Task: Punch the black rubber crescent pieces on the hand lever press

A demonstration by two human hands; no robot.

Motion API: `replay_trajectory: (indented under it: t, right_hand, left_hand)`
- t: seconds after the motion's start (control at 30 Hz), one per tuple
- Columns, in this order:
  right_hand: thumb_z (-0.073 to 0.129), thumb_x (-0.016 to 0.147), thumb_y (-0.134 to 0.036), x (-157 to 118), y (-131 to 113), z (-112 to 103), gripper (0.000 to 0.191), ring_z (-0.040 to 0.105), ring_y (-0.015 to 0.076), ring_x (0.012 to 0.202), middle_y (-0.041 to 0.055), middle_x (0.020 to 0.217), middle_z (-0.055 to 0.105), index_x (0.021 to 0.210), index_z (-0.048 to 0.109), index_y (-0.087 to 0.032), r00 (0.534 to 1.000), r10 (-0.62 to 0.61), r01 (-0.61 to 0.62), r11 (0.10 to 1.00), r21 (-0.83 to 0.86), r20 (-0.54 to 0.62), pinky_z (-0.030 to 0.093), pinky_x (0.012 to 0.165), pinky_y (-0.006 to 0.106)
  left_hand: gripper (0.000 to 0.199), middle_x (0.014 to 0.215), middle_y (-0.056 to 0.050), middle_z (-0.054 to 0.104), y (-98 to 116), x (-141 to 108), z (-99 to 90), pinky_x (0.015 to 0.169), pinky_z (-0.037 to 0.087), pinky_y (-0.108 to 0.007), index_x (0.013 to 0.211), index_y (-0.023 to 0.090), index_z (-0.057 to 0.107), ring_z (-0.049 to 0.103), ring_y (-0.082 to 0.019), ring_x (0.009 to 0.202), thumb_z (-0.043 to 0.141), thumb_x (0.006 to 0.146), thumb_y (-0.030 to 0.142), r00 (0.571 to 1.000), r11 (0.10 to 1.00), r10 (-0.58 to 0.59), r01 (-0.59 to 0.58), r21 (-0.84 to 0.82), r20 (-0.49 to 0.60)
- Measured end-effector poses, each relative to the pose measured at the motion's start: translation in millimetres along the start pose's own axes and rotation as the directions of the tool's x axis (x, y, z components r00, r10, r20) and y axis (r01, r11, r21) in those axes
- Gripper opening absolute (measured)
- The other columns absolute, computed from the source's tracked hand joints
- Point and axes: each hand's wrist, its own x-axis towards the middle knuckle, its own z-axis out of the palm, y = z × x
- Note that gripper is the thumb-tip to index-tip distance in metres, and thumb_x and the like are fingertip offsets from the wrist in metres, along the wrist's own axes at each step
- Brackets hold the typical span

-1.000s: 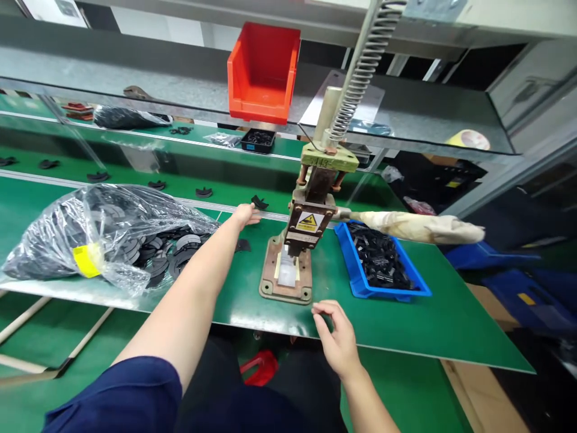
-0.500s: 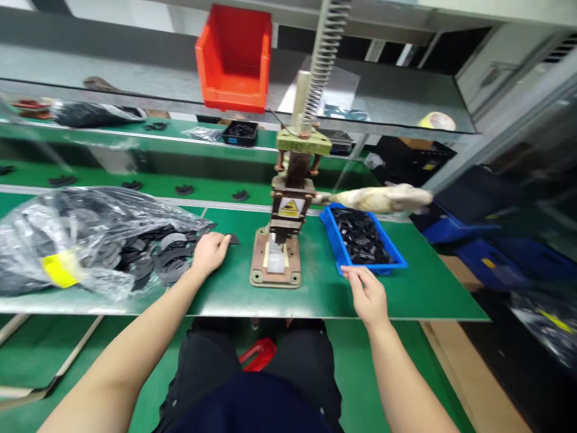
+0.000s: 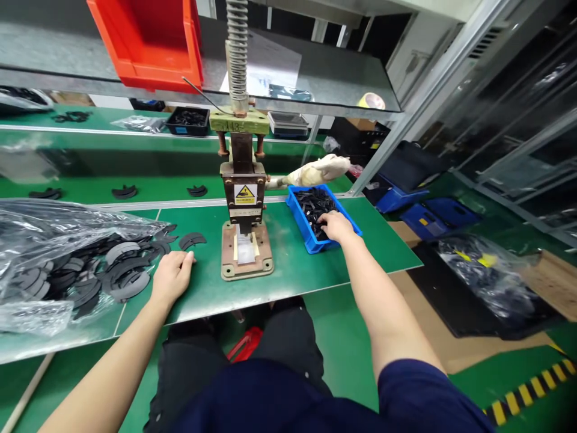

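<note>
My left hand [image 3: 172, 275] rests on the green table, its fingers curled; whether anything is under them is hidden. Just beyond it lies a curved black piece [image 3: 192, 240], apart from the fingers. My right hand [image 3: 336, 227] reaches into the blue tray [image 3: 314, 245], its fingertips bent among small black parts [image 3: 312, 202]. What they pinch, if anything, is too small to tell. Between my hands stands a hand press [image 3: 244, 186] with a pale block [image 3: 246, 249] on its base. Many curved black pieces [image 3: 128, 270] spill from a clear plastic bag [image 3: 54, 225] at the left.
The press handle [image 3: 320, 171], wrapped in pale cloth, sticks out above the blue tray. A red bin [image 3: 157, 60] sits on the shelf over the table. Behind the press, several curved pieces lie on a green strip [image 3: 162, 187]. A black tray [image 3: 188, 128] stands farther back.
My right hand has moved from the blue tray's near edge into the parts. My left hand has come off the curved piece, which now lies free. The view has turned to the right.
</note>
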Motion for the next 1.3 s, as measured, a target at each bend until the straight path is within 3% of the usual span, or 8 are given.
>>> replay_trajectory:
  t: [0.17, 0.33, 0.5, 0.63, 0.7, 0.9, 1.23, 1.3]
  right_hand:
    - [0.065, 0.099, -0.049, 12, -6, 1, 0.044, 0.066, 0.0213, 0.122, 0.0100, 0.137, 0.066, 0.132, 0.063, -0.020, 1.000, 0.002, -0.001, 1.000, -0.025, 0.021, 0.061, 0.105, 0.046]
    - [0.063, 0.100, -0.048, -5, -14, -15, 0.042, 0.067, 0.0217, 0.121, 0.0108, 0.131, 0.068, 0.128, 0.065, -0.017, 0.982, -0.015, 0.033, 0.996, 0.089, -0.188, 0.059, 0.108, 0.048]
    - [0.046, 0.106, -0.038, -67, -62, -12, 0.037, 0.070, 0.0237, 0.118, 0.0138, 0.124, 0.073, 0.127, 0.069, -0.019, 0.880, -0.203, 0.327, 0.914, 0.238, -0.429, 0.060, 0.110, 0.049]
    - [0.059, 0.102, -0.034, -132, -116, 16, 0.048, 0.075, 0.0213, 0.107, 0.0075, 0.114, 0.076, 0.149, 0.054, -0.028, 0.780, -0.359, 0.557, 0.772, 0.307, -0.513, 0.065, 0.102, 0.046]
    - [0.063, 0.099, -0.030, -156, -137, 30, 0.060, 0.076, 0.0210, 0.103, 0.0060, 0.110, 0.077, 0.156, 0.044, -0.029, 0.747, -0.408, 0.622, 0.708, 0.334, -0.525, 0.066, 0.099, 0.044]
    - [0.066, 0.096, -0.019, -183, -169, 51, 0.076, 0.077, 0.0214, 0.099, 0.0066, 0.110, 0.078, 0.164, 0.032, -0.029, 0.661, -0.541, 0.743, 0.565, 0.357, -0.519, 0.068, 0.092, 0.043]
    - [0.063, 0.098, -0.020, -189, -181, 62, 0.073, 0.075, 0.0200, 0.098, 0.0057, 0.107, 0.078, 0.163, 0.032, -0.027, 0.645, -0.623, 0.764, 0.529, 0.369, -0.443, 0.068, 0.090, 0.042]
    - [0.065, 0.097, -0.022, -180, -175, 54, 0.071, 0.074, 0.0208, 0.103, 0.0068, 0.111, 0.077, 0.161, 0.036, -0.026, 0.662, -0.617, 0.750, 0.546, 0.373, -0.426, 0.067, 0.094, 0.044]
  left_hand:
    - [0.048, 0.100, -0.011, 0.079, 3, 0, 0.0, 0.103, 0.050, -0.044, 0.083, 0.023, 0.074, 0.071, -0.029, 0.104, 0.042, 0.104, 0.051, 1.000, 1.000, -0.012, 0.012, -0.004, 0.004]
    - [0.048, 0.098, -0.010, 0.078, 5, -2, -1.0, 0.101, 0.049, -0.043, 0.083, 0.023, 0.073, 0.070, -0.028, 0.103, 0.041, 0.106, 0.050, 1.000, 1.000, 0.000, 0.000, -0.022, -0.018]
    - [0.041, 0.096, -0.010, 0.077, 10, -5, -4.8, 0.098, 0.050, -0.044, 0.083, 0.022, 0.071, 0.069, -0.027, 0.099, 0.046, 0.107, 0.045, 0.992, 0.996, 0.074, -0.079, -0.040, -0.103]
    - [0.023, 0.101, -0.009, 0.076, 45, -25, -7.0, 0.098, 0.053, -0.045, 0.093, 0.022, 0.068, 0.069, -0.026, 0.101, 0.057, 0.105, 0.038, 0.966, 0.970, 0.205, -0.222, -0.100, -0.156]
    - [0.016, 0.109, -0.009, 0.074, 73, -42, -7.0, 0.093, 0.056, -0.042, 0.111, 0.022, 0.067, 0.069, -0.025, 0.102, 0.066, 0.101, 0.035, 0.945, 0.927, 0.283, -0.314, -0.205, -0.165]
    - [0.043, 0.115, -0.010, 0.072, 139, -81, -12.2, 0.091, 0.060, -0.040, 0.137, 0.024, 0.060, 0.070, -0.024, 0.105, 0.074, 0.097, 0.025, 0.896, 0.784, 0.433, -0.429, -0.448, -0.100]
    - [0.017, 0.108, -0.005, 0.081, 142, -75, -12.0, 0.091, 0.059, -0.037, 0.116, 0.026, 0.072, 0.077, -0.019, 0.102, 0.066, 0.102, 0.018, 0.810, 0.746, 0.584, -0.562, -0.358, -0.055]
    - [0.013, 0.108, -0.005, 0.082, 133, -63, -9.2, 0.092, 0.059, -0.036, 0.112, 0.025, 0.073, 0.077, -0.019, 0.102, 0.066, 0.102, 0.020, 0.829, 0.770, 0.557, -0.537, -0.345, -0.046]
